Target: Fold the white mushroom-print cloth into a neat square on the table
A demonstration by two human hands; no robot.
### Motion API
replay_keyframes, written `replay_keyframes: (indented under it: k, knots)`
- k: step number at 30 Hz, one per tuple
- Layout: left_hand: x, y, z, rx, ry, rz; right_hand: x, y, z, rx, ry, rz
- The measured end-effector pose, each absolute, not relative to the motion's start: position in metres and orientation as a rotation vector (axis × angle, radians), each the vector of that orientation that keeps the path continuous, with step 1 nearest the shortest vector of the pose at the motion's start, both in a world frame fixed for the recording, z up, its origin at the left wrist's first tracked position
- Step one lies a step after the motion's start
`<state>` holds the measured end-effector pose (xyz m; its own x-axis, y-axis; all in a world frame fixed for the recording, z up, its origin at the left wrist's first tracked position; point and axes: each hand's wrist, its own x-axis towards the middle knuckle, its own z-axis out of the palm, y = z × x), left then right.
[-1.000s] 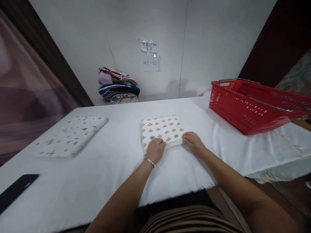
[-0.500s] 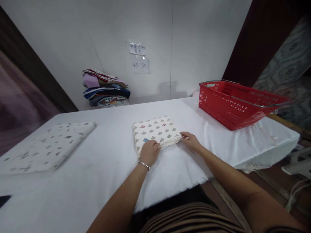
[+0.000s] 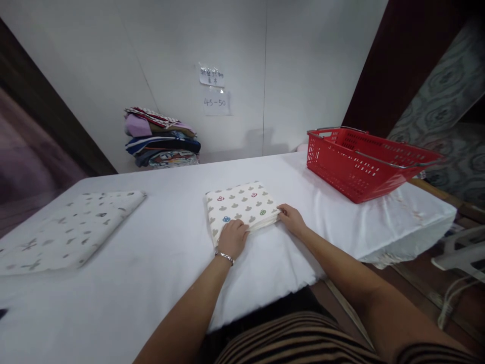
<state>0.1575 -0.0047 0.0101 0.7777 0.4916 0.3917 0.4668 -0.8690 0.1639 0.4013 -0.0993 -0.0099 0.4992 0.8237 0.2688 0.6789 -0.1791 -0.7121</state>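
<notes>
A folded cream cloth printed with grey mushroom shapes, a few of them outlined in red, blue and green, lies on the white-covered table in front of me. My left hand, with a bracelet at the wrist, rests on its near left part, fingers laid over the top. At the near right corner, my right hand pinches the layered edge between thumb and fingers. The layers show along the near side. Part of the near left corner is hidden under my left hand.
Another folded white cloth with dark prints lies at the left. A red basket stands at the back right. Behind the table's far edge is a pile of folded fabrics. Paper signs hang on the wall. A white chair is at right.
The view has shifted slightly. My right hand stays at the cloth's near right corner and my left hand stays on its near left part. The cloth looks almost the same.
</notes>
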Motion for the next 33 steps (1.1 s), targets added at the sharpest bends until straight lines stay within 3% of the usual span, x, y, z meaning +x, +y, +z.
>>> replay_keyframes:
  k: [4,10,15,22,26,33]
  knots:
    - [0.158,-0.006,0.010,2.903,0.794,0.670,0.402,-0.104,-0.001,-1.980,-1.333,0.214]
    - [0.159,-0.009,0.011,2.941,0.803,0.657,0.375,-0.088,0.032,-1.812,-1.744,-0.122]
    - [0.154,-0.013,0.012,2.964,0.811,0.624,0.354,-0.070,0.019,-2.001,-2.100,-0.078]
    - [0.095,-0.005,0.015,2.860,0.962,0.701,0.359,-0.071,0.002,-2.065,-2.116,-0.094]
    - [0.061,-0.004,0.017,2.512,1.208,0.766,0.359,-0.070,0.001,-2.030,-2.085,-0.050]
    - [0.075,-0.015,0.021,2.196,1.376,0.746,0.358,-0.069,0.002,-2.043,-2.082,-0.028]
